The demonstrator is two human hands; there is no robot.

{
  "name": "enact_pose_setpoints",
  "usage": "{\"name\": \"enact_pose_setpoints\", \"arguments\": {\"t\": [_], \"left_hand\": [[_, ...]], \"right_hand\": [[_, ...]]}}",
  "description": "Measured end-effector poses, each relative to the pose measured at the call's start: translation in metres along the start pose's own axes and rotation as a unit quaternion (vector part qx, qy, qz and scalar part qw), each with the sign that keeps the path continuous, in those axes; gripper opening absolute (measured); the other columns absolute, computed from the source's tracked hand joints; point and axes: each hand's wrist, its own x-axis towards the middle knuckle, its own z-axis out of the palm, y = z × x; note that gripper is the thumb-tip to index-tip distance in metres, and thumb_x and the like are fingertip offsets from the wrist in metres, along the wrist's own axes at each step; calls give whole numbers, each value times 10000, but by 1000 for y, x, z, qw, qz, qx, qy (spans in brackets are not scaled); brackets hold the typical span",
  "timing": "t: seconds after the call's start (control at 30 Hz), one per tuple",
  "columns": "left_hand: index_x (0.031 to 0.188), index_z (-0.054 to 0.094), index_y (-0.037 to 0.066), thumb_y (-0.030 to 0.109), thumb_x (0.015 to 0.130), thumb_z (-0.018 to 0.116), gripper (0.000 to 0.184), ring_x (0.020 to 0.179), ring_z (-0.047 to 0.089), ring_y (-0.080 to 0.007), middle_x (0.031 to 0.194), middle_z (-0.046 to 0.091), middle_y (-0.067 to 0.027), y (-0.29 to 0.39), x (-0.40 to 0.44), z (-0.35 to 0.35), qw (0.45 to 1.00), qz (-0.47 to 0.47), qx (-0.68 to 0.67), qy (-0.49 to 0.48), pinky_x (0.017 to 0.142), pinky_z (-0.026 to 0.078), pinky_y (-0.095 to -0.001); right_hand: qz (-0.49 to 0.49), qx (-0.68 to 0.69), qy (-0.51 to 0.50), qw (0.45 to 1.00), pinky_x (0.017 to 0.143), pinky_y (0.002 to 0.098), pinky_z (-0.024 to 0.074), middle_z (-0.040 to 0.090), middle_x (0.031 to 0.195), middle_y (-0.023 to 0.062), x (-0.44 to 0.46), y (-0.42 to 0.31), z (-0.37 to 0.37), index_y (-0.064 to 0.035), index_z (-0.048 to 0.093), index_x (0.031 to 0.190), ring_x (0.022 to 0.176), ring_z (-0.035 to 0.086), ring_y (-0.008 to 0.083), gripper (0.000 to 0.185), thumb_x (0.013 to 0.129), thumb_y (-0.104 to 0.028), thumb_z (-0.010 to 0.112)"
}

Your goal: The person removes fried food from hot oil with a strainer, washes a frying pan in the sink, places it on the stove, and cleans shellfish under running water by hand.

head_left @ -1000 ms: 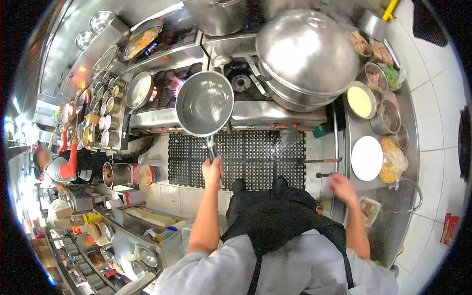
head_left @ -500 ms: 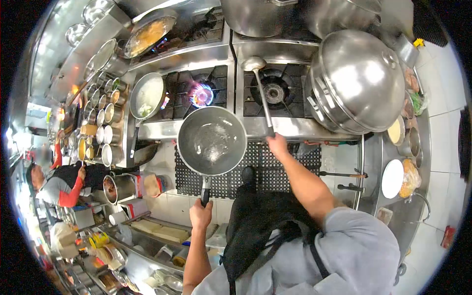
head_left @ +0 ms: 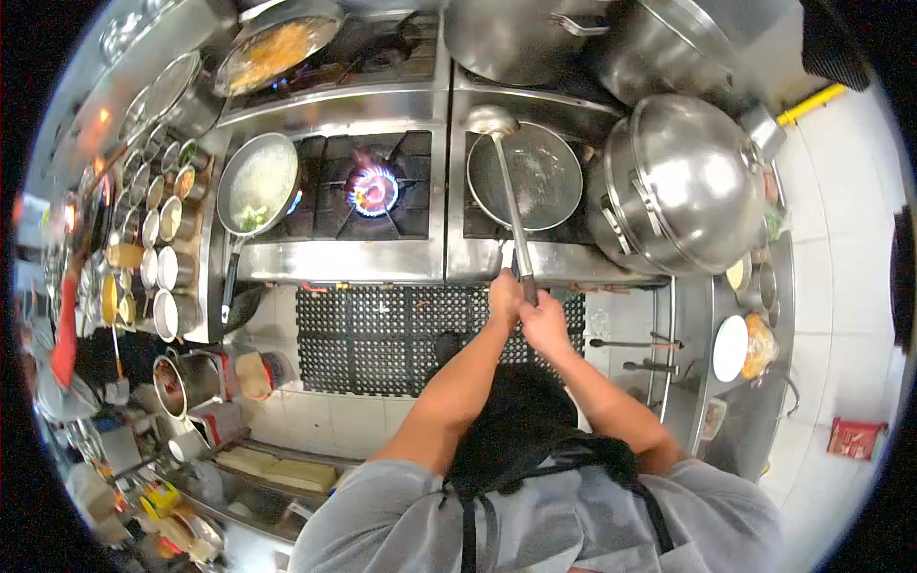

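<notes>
A dark frying pan (head_left: 552,181) rests on the right front burner, with its handle toward me. My left hand (head_left: 505,298) is closed round that handle. Beside it, nearly touching, my right hand (head_left: 543,323) grips the dark end of a long steel ladle (head_left: 511,196). The ladle lies across above the pan, its bowl at the pan's upper left edge. To the left, a blue flame (head_left: 373,190) burns on an uncovered burner. A second pan (head_left: 260,181) with pale liquid and green bits sits at the left of the stove.
A large domed steel pot (head_left: 693,181) stands right of my pan, with stockpots (head_left: 516,43) behind. A pan of orange food (head_left: 277,55) is at the back left. Small metal containers (head_left: 164,267) line the left. A co-worker's red sleeve (head_left: 65,329) shows at far left.
The frying pan has moved right and forward, from in front of the stove onto the right burner. My left hand went with it. The ladle is still in my right hand, now close to my left.
</notes>
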Motion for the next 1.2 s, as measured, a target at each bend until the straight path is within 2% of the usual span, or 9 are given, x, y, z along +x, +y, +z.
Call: {"name": "enact_pose_setpoints", "arguments": {"t": [0.1, 0.17, 0.27, 0.43, 0.5, 0.63, 0.8, 0.93, 1.2], "left_hand": [[1026, 593, 1, 435, 857, 613, 467, 788, 638, -343, 858, 661, -224, -7, 27, -7, 988, -28, -106, -105, 718, 488, -404], [1106, 569, 29, 425, 888, 566, 451, 818, 628, -287, 896, 662, -185, -59, 42, 2, 959, 91, -249, -103, 748, 479, -372], [1142, 567, 46, 463, 941, 462, 475, 646, 562, -132, 846, 600, -65, -111, 18, -42, 855, -104, -496, -115, 528, 430, -261], [1331, 436, 29, 540, 918, 487, 659, 578, 531, -158, 903, 601, -123, -248, -20, -107, 783, -325, -522, 97, 444, 391, -252], [1304, 453, 35, 522, 935, 472, 611, 556, 501, -144, 840, 570, -96, -274, -19, -140, 743, -335, -558, 157, 429, 366, -254], [1401, 310, 42, 626, 899, 443, 782, 720, 567, -212, 1155, 559, -189, -359, 33, -164, 746, -279, -581, 167, 533, 459, -307], [1472, 194, 129, 707, 858, 418, 872, 926, 567, -268, 1335, 432, -205, -390, 120, -202, 601, -246, -722, 237, 719, 501, -366], [1120, 545, 18, 173, 905, 590, 269, 729, 576, -170, 914, 579, -60, -398, 145, -219, 589, -203, -748, 231, 673, 506, -276], [1212, 501, 8, 72, 854, 647, 391, 747, 559, -110, 828, 553, -13, -382, 136, -218, 596, -193, -725, 286, 768, 526, -291]], "right_hand": [[-13, 24, 10, 1000, 594, 370, 453, 606, 691, 137, 18, 7, 34, 3, 589, 992, 614, 579, 265, 245, 857, -199, 560], [-12, 66, -14, 998, 458, 286, 396, 550, 623, 43, 27, -4, 51, 3, 569, 882, 497, 507, 120, 154, 852, -146, 546], [36, 114, -33, 992, 389, 284, 332, 475, 568, 1, 37, -12, 82, -40, 515, 795, 427, 425, 107, 154, 883, -151, 574], [63, 105, -15, 992, 515, 349, 392, 517, 579, 37, 56, 12, 148, -11, 551, 777, 520, 493, 149, 226, 867, -213, 598], [49, 91, 4, 995, 451, 325, 370, 502, 567, 23, 45, 4, 165, -20, 545, 779, 468, 467, 131, 207, 874, -194, 602], [117, 166, -4, 979, 362, 274, 328, 413, 533, -27, 45, 23, 199, -80, 507, 855, 403, 390, 93, 143, 881, -180, 605], [138, 159, 31, 977, 344, 270, 343, 447, 599, 1, 67, 55, 217, -77, 509, 915, 419, 428, 108, 169, 894, -226, 587], [212, 42, 18, 976, 390, 304, 340, 447, 596, 1, 66, 53, 206, -65, 497, 867, 444, 409, 110, 254, 915, -309, 555], [7, -338, 2, 941, 848, 390, 455, 612, 1042, 226, 24, 68, 131, 38, 579, 1077, 972, 589, 331, 484, 888, -409, 572]]}}
